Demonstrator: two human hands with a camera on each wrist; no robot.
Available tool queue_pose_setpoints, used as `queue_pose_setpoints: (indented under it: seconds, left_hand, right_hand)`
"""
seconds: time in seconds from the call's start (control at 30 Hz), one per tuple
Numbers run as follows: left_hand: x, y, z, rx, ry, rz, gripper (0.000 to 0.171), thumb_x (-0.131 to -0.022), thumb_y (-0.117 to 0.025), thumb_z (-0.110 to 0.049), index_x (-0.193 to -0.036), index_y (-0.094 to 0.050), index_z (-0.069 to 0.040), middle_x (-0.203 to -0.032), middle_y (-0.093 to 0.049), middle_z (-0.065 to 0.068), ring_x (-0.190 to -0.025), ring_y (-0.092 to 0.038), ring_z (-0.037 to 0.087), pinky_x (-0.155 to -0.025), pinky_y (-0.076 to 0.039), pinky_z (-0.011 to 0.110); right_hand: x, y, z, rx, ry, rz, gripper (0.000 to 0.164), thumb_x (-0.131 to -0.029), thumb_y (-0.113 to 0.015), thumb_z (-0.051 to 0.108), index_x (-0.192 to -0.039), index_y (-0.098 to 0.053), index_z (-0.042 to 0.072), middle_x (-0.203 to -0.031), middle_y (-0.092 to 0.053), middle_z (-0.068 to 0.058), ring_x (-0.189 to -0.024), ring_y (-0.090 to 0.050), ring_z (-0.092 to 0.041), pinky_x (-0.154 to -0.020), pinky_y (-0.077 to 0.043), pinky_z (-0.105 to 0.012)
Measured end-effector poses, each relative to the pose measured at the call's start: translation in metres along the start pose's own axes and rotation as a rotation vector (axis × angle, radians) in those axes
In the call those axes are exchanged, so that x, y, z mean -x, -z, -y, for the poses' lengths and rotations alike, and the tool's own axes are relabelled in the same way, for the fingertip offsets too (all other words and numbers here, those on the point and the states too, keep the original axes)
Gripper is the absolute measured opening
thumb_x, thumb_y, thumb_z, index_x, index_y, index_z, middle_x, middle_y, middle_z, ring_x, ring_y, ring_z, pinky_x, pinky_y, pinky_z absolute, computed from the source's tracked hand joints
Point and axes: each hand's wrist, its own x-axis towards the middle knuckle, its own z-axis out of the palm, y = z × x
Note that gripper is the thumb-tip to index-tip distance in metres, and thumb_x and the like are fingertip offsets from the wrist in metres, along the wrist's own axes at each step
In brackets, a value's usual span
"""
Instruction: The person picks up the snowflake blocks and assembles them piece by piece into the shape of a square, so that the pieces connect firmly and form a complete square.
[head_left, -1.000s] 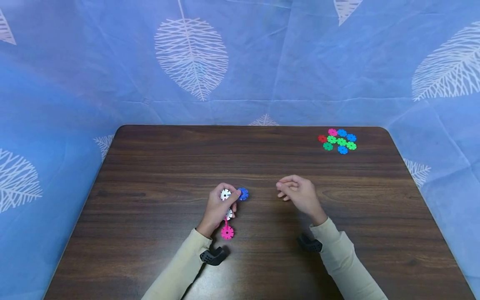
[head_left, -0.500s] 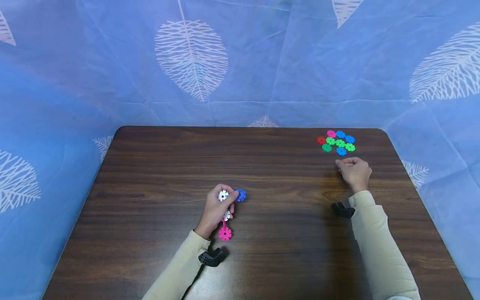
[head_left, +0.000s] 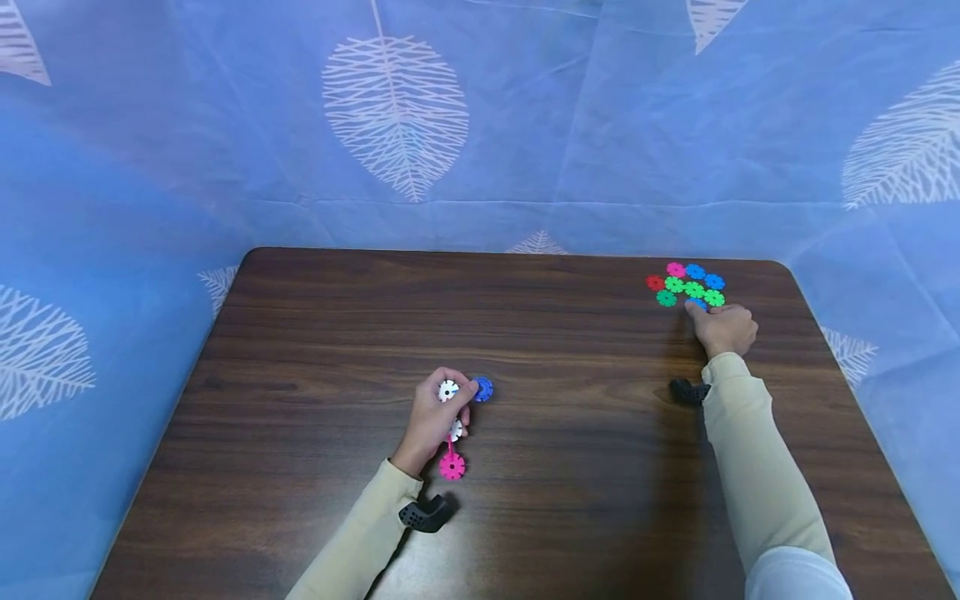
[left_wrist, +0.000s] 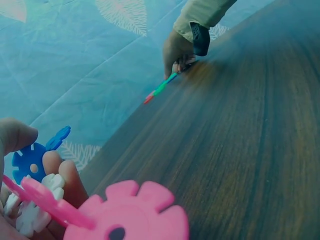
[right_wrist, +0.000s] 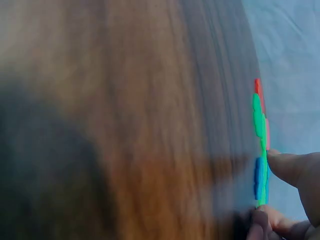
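My left hand (head_left: pixel 438 415) grips a joined piece of notched plastic discs above the table. Its white disc (head_left: pixel 447 391) shows between thumb and fingers, a blue disc (head_left: pixel 483 389) sticks out beyond the thumb, and a pink disc (head_left: pixel 452 466) hangs nearest the wrist. In the left wrist view that pink disc (left_wrist: pixel 130 215) looms large, slotted edge-on into another pink one. My right hand (head_left: pixel 726 327) reaches to the front of a loose group of discs, partly covering a blue disc (head_left: pixel 698 303). The right wrist view shows the thumb (right_wrist: pixel 287 167) apart from the fingertips, beside the blue disc (right_wrist: pixel 259 178).
Red (head_left: pixel 656 283), pink (head_left: pixel 676 269), blue (head_left: pixel 695 272) and several green discs (head_left: pixel 674 284) lie flat near the far right corner of the brown wooden table (head_left: pixel 525 333). A blue cloth with white leaves (head_left: pixel 517 125) hangs behind the table.
My right hand has moved from the table's middle to the far right, up to the loose discs. The left hand stays in place with its joined discs.
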Motion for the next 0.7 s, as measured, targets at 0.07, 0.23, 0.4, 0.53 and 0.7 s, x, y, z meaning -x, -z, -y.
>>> queue_pose_setpoints:
  seconds: [0.07,0.23,0.4,0.53,0.7]
  left_hand:
    - [0.000,0.000,0.000,0.005,0.002,-0.001,0.020,-0.090,-0.063,-0.010,-0.096,-0.050,0.004,-0.048,-0.049,0.002,-0.035,-0.046,0.010,-0.033,-0.043,0.024]
    - [0.001,0.000,-0.004,0.018,0.008,-0.001,0.017,-0.089,-0.062,-0.009,-0.095,-0.051,0.002,-0.048,-0.049,0.001,-0.035,-0.047,0.010,-0.033,-0.043,0.023]
    - [-0.001,0.002,0.001,0.019,-0.001,-0.013,0.015,-0.089,-0.062,-0.009,-0.095,-0.052,0.000,-0.048,-0.050,0.001,-0.036,-0.047,0.009,-0.033,-0.044,0.023]
    - [0.001,0.001,0.000,0.010,-0.007,-0.018,0.015,-0.089,-0.062,-0.009,-0.094,-0.052,0.000,-0.048,-0.049,0.001,-0.036,-0.047,0.009,-0.033,-0.044,0.024]
    - [0.002,0.001,-0.001,0.009,-0.003,-0.016,0.017,-0.090,-0.062,-0.010,-0.095,-0.051,0.001,-0.048,-0.049,0.001,-0.036,-0.047,0.009,-0.033,-0.044,0.024]
  right_hand:
    - [-0.005,-0.002,0.002,0.070,-0.028,0.013,0.060,-0.085,-0.055,0.058,-0.076,-0.063,-0.001,-0.056,-0.057,-0.014,-0.070,-0.057,-0.032,-0.056,-0.051,-0.038]
    - [-0.013,-0.006,0.006,0.121,-0.107,0.046,0.074,-0.084,-0.053,0.064,-0.088,-0.062,-0.009,-0.056,-0.049,-0.006,-0.063,-0.052,-0.022,-0.039,-0.038,-0.024]
    - [-0.014,-0.004,0.009,0.074,-0.131,0.051,0.064,-0.085,-0.057,0.056,-0.089,-0.062,-0.007,-0.053,-0.045,-0.002,-0.061,-0.049,-0.019,-0.041,-0.038,-0.024]
    - [-0.013,0.000,0.007,0.009,-0.140,0.054,0.050,-0.084,-0.061,0.051,-0.081,-0.060,0.001,-0.048,-0.042,0.004,-0.065,-0.050,-0.020,-0.046,-0.040,-0.027]
    - [-0.007,-0.002,0.005,-0.051,-0.138,0.019,0.052,-0.085,-0.062,0.045,-0.098,-0.065,-0.005,-0.070,-0.056,-0.010,-0.097,-0.055,-0.039,-0.077,-0.052,-0.043]
